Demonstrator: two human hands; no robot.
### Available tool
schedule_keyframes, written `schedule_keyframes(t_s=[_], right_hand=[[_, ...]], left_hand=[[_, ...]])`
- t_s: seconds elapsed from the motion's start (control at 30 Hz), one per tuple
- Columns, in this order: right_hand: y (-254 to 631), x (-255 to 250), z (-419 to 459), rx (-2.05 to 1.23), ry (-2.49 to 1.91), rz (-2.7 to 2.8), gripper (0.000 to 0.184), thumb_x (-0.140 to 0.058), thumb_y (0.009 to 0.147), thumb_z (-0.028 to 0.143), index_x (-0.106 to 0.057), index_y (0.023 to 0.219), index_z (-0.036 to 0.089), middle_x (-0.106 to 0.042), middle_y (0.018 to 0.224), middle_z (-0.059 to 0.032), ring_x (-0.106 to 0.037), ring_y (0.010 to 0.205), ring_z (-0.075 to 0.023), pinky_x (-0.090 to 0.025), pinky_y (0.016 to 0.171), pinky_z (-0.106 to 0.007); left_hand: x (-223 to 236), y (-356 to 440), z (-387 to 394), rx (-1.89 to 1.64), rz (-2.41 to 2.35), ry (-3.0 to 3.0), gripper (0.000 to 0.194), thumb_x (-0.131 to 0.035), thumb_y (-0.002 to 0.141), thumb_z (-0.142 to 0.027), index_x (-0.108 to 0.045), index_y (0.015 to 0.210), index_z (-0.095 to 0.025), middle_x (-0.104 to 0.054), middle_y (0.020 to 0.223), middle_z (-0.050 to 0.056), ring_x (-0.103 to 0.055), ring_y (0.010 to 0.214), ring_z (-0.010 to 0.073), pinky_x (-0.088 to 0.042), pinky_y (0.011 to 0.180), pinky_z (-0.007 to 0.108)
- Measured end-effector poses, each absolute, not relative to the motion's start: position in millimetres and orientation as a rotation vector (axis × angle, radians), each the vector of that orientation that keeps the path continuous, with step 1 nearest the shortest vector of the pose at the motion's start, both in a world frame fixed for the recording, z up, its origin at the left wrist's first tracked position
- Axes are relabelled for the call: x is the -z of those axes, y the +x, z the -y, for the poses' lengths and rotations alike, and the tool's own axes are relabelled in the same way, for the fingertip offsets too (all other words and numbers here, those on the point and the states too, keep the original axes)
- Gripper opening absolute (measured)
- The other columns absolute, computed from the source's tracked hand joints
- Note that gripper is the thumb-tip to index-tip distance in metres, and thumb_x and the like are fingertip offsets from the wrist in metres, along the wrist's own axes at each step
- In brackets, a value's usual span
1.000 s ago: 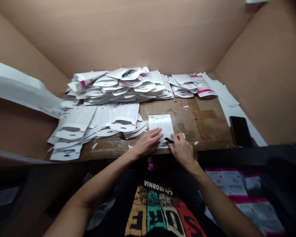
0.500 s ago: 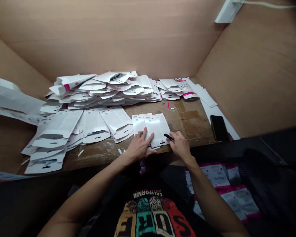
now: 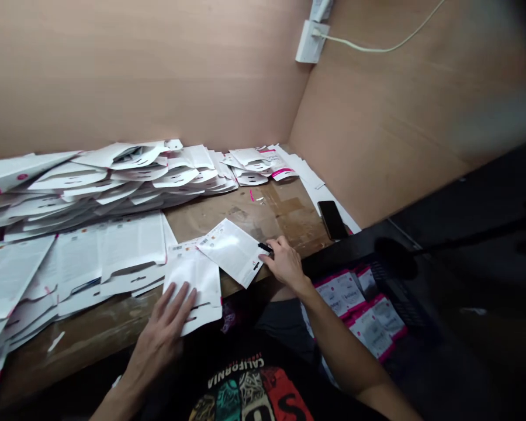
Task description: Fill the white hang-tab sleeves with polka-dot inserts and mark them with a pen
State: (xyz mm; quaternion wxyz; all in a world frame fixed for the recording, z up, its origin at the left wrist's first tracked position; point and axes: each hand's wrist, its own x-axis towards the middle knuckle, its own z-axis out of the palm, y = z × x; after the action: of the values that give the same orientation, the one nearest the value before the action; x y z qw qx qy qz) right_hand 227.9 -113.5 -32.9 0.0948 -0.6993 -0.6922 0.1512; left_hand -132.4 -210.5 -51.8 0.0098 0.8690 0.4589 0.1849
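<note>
Near the table's front edge, my left hand (image 3: 169, 318) lies with fingers spread on a white pouch (image 3: 193, 272) that has a hang hole and a slit across its lower part. To the right, my right hand (image 3: 284, 264) is closed around a slim black tool (image 3: 265, 248), its exact kind unclear. The right thumb touches the edge of a second white pouch (image 3: 234, 251), which lies at an angle. This second pouch's upper left corner meets the first pouch. Printed text and a small barcode show on both.
Layered white pouches (image 3: 131, 169) line the back wall, with more pouches (image 3: 83, 257) at the left. A phone (image 3: 332, 219) lies near the right edge beside white sheets (image 3: 304, 172). Below right, a dark basket (image 3: 398, 298) holds pink-edged packs (image 3: 372, 324). A cable (image 3: 372, 50) hangs on the wall.
My view has turned right. The two pouches have moved apart: my left hand has slid one left and towards me, while the other has rotated beside my right hand, which still grips the black tool.
</note>
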Motion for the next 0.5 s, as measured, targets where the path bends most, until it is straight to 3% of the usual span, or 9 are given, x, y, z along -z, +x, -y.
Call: schedule_keyframes(t_s=[0.13, 0.27, 0.37, 0.43, 0.5], right_hand=[[232, 33, 111, -0.488, -2.031, 2.08, 0.042, -0.071, 0.099, 0.049, -0.067, 0.134, 0.026, -0.066, 0.123, -0.0095, -0.07, 0.104, -0.0244, -0.049, 0.087, -0.031], [235, 38, 103, -0.538, -1.923, 2.1, 0.042, -0.073, 0.096, 0.046, -0.068, 0.132, 0.025, -0.069, 0.12, -0.0102, -0.069, 0.101, -0.0246, -0.049, 0.085, -0.031], [248, 48, 91, -0.628, -1.804, 1.933, 0.036, -0.062, 0.099, 0.049, -0.074, 0.113, 0.019, -0.072, 0.104, -0.0105, -0.068, 0.094, -0.0245, -0.05, 0.084, -0.033], [260, 54, 83, -0.685, -1.75, 1.613, 0.05, -0.05, 0.101, 0.062, -0.074, 0.098, 0.017, -0.071, 0.091, -0.0103, -0.067, 0.085, -0.0242, -0.051, 0.078, -0.034], [268, 55, 78, -0.785, -1.661, 1.284, 0.064, -0.045, 0.097, 0.077, -0.07, 0.089, 0.019, -0.068, 0.079, -0.0075, -0.065, 0.074, -0.0223, -0.051, 0.066, -0.031]], left_hand=[[14, -107, 212, -0.88, -1.524, 2.534, 0.086, -0.052, 0.095, -0.013, -0.021, 0.172, -0.038, -0.036, 0.173, 0.003, -0.037, 0.158, 0.0381, -0.05, 0.12, 0.062], [-6, -51, 184, -0.985, -1.591, 2.528, 0.088, -0.051, 0.096, -0.01, -0.015, 0.173, -0.034, -0.028, 0.176, 0.007, -0.024, 0.163, 0.0401, -0.042, 0.123, 0.069], [10, -16, 153, -0.671, -1.602, 2.6, 0.08, -0.055, 0.095, -0.014, -0.028, 0.17, -0.019, -0.03, 0.175, 0.016, -0.015, 0.165, 0.0404, -0.035, 0.128, 0.064], [29, -3, 136, -0.401, -1.571, 2.603, 0.074, -0.063, 0.096, -0.03, -0.039, 0.164, -0.014, -0.038, 0.171, 0.02, -0.022, 0.163, 0.0436, -0.034, 0.128, 0.064], [44, 4, 126, -0.276, -1.571, 2.586, 0.072, -0.064, 0.098, -0.05, -0.046, 0.16, -0.018, -0.042, 0.168, 0.019, -0.03, 0.159, 0.0459, -0.031, 0.127, 0.066]])
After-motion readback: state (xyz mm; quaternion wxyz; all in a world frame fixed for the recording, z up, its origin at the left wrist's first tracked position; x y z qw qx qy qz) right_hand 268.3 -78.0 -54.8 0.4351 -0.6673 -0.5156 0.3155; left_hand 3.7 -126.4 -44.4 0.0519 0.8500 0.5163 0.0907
